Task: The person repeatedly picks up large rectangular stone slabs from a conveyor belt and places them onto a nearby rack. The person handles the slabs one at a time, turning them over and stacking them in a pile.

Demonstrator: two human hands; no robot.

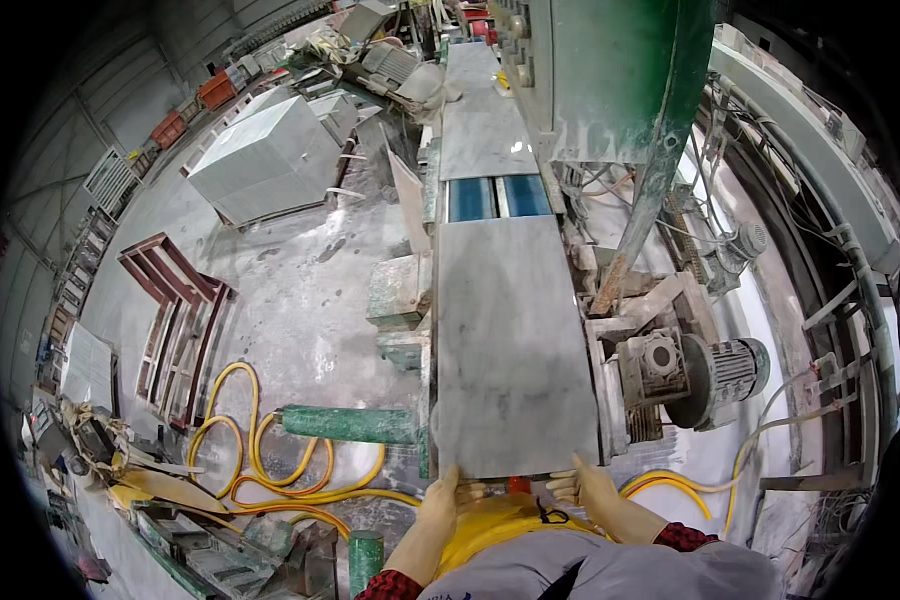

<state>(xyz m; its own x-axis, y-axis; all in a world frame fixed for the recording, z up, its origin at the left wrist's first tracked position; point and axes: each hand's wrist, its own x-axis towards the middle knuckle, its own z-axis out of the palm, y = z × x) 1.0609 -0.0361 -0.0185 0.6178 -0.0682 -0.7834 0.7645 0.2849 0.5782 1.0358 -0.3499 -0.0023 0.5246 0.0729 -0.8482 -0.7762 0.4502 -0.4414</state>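
A grey, faintly veined stone slab (515,345) lies flat on the conveyor in front of me. My left hand (444,500) grips the near left corner, its thumb at the edge and its fingers curled inward. At the near right corner, my right hand (587,492) holds the same edge in the same way. The fingertips under the slab are partly hidden. Farther up the line lies a second stone slab (485,125). Blue conveyor belts (497,198) show in the gap between the two slabs.
A green machine housing (620,80) rises at the far right of the conveyor. Beside the slab sits a motor (725,380). Left are a green roller (350,425), yellow hoses (260,480), a red-brown rack (180,330) and a stacked pale block (265,165).
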